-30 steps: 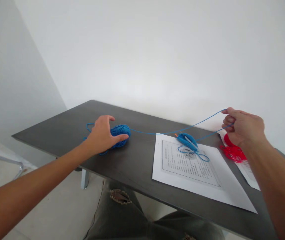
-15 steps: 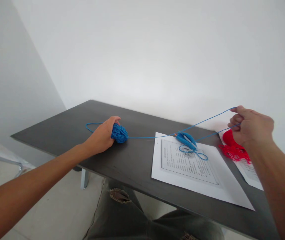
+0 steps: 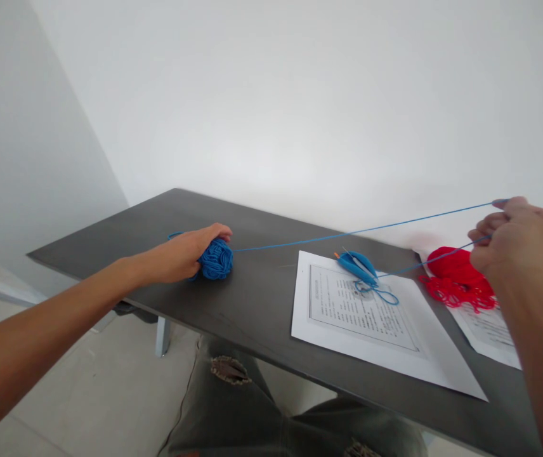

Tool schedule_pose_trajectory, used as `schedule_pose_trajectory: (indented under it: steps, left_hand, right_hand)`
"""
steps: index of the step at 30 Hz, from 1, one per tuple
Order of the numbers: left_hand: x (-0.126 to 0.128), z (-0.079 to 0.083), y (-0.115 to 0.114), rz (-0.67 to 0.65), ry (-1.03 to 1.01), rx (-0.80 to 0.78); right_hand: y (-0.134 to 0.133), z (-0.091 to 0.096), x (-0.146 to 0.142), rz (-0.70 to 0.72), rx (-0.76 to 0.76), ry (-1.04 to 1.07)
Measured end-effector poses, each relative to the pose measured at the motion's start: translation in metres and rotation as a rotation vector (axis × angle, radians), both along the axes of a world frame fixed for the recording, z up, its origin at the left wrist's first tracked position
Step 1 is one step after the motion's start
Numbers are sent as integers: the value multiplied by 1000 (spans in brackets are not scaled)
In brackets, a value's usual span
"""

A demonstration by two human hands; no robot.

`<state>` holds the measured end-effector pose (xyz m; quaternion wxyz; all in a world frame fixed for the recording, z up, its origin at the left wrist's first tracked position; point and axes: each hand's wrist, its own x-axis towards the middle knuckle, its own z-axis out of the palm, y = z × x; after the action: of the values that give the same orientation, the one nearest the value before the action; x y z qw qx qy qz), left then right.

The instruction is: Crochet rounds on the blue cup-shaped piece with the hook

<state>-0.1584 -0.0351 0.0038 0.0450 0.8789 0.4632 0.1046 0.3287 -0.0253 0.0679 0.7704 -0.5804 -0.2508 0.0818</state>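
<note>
My left hand [image 3: 195, 254] is wrapped round a ball of blue yarn [image 3: 217, 259] resting on the dark table. From the ball a blue strand [image 3: 309, 240] runs taut and rising to my right hand [image 3: 519, 231], which is closed on it in the air at the far right. A second length drops from that hand to a small blue crocheted or knitted piece [image 3: 357, 265]. This piece lies on a printed sheet [image 3: 347, 336], with a thin metallic tool on it and a loop of yarn beside it.
Red yarn [image 3: 457, 270], partly loose, lies on another printed paper [image 3: 485, 333] below my right hand. The dark table [image 3: 252, 311] stands against a white wall [image 3: 276, 114]. My knees [image 3: 233, 393] are under its front edge.
My right hand has moved further right, drawing the strand straighter and higher. The yarn ball and my left hand have shifted slightly left, and the ball has turned.
</note>
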Motion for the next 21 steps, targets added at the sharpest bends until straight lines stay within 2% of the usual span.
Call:
schedule_pose_trajectory:
  steps: [4,7,9,11,13,15,18,21]
  left_hand:
    - [-12,6,7,-42,19,-68]
    - [-15,9,7,-6,25,-61]
    - [-11,10,1,136,-15,-9]
    - [-2,8,-6,356,-107,114]
    - [9,1,-14,502,-161,218]
    - [20,-11,-19,542,-140,233]
    - [31,-29,-21,531,-115,218]
    - [32,-39,-19,457,-141,230]
  right_hand:
    - [2,-5,11,-118,-159,-155]
    - [0,-13,16,-86,-414,-385]
    - [0,-18,11,40,-608,-565]
    - [2,-26,-8,192,-728,-748]
    - [7,-35,-44,347,-751,-923]
    - [14,-46,-95,567,-711,-1079]
    - [23,-66,-183,925,-584,-1247]
    - [29,-85,-256,1119,-492,-1316]
